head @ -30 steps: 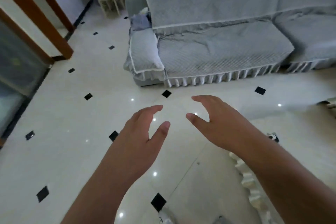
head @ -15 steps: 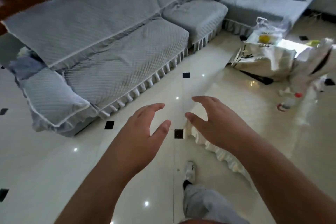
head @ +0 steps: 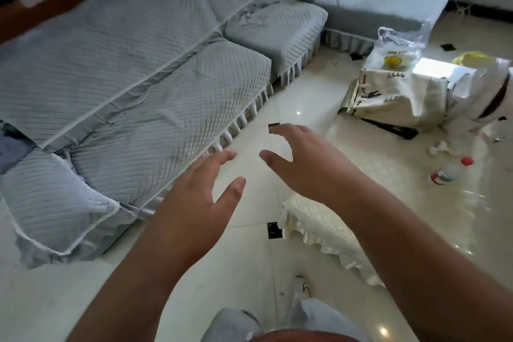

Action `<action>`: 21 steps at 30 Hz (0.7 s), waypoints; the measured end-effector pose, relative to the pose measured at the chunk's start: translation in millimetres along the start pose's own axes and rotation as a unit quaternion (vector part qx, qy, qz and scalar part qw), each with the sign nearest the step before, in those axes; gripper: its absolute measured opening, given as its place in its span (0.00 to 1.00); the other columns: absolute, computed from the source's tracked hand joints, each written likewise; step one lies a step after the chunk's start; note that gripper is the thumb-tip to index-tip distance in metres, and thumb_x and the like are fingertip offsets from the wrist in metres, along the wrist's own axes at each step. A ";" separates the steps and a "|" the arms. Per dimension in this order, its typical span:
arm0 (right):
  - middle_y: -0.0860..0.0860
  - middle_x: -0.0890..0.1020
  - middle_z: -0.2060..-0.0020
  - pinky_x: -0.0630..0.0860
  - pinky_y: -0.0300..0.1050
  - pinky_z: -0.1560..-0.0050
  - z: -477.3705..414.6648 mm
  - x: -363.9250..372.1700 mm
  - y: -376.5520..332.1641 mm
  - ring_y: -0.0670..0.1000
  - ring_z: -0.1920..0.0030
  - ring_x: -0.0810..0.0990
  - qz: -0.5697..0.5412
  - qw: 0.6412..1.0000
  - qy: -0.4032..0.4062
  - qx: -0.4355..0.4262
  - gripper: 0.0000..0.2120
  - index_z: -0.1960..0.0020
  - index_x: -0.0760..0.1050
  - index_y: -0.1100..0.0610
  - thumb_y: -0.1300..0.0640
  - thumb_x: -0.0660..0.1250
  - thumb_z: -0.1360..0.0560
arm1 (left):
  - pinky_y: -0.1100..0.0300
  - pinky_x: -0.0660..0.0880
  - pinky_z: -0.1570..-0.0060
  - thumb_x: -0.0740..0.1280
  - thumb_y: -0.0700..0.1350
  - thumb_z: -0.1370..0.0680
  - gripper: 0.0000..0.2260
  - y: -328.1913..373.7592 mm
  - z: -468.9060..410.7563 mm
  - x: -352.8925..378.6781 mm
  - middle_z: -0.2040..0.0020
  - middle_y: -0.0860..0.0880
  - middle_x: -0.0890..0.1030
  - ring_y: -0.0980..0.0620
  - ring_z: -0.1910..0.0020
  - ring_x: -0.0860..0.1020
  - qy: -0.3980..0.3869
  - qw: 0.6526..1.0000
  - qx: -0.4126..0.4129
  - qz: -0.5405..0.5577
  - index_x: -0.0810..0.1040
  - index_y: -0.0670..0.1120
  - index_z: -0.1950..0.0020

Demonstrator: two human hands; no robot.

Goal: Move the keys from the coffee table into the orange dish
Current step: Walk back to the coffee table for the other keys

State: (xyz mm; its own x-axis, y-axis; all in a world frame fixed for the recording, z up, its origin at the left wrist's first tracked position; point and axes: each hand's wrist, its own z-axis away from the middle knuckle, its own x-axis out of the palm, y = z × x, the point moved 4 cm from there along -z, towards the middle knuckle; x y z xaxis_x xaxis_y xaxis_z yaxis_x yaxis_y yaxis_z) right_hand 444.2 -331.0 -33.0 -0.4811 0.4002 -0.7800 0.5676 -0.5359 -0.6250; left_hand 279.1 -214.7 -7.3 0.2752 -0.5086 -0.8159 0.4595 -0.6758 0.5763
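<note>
My left hand (head: 198, 197) and my right hand (head: 302, 158) are both held out in front of me above the tiled floor, fingers spread, holding nothing. To the right lies the coffee table (head: 410, 203), glossy and covered with a cream frilled cloth; its near corner is under my right forearm. I see no keys and no orange dish in this view.
A grey quilted sofa (head: 144, 86) runs along the left and back. On the table stand a white printed bag (head: 394, 94), a plastic bag (head: 394, 53) and a small red-capped bottle (head: 449, 172). My grey-trousered leg and white shoe (head: 302, 289) show below.
The view has swung right from the sofa's end and bare floor toward the coffee table with its bags. Both hands stay open in front of me.
</note>
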 end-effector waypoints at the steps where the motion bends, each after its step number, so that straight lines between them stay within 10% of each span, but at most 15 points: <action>1: 0.45 0.70 0.29 0.71 0.48 0.40 -4.5 -1.1 3.8 0.49 0.35 0.72 -0.002 1.000 0.003 0.013 0.29 0.27 0.64 0.45 0.35 0.59 0.24 | 0.47 0.70 0.38 0.56 0.67 0.27 0.23 -0.3 -11.2 -0.1 0.32 0.61 0.69 0.57 0.35 0.69 -0.006 1.000 0.004 0.007 0.65 0.67 0.32; 21: 0.46 0.72 0.32 0.72 0.48 0.46 -39.7 14.7 83.3 0.49 0.42 0.75 -0.021 0.910 0.167 0.378 0.27 0.28 0.65 0.46 0.36 0.59 0.24 | 0.63 0.63 0.46 0.59 0.62 0.24 0.23 -7.1 -252.2 68.9 0.30 0.58 0.69 0.66 0.41 0.64 -0.258 0.933 0.249 -0.001 0.65 0.62 0.29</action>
State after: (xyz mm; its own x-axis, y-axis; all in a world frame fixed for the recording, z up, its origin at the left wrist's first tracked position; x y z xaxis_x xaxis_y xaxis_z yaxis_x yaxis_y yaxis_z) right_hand 510.9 -340.2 -97.8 -0.1895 0.5692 -0.8000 -0.1292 -0.8222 -0.5544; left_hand 507.8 -110.5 -79.7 -0.2280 -0.6093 -0.7595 -0.0260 -0.7759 0.6303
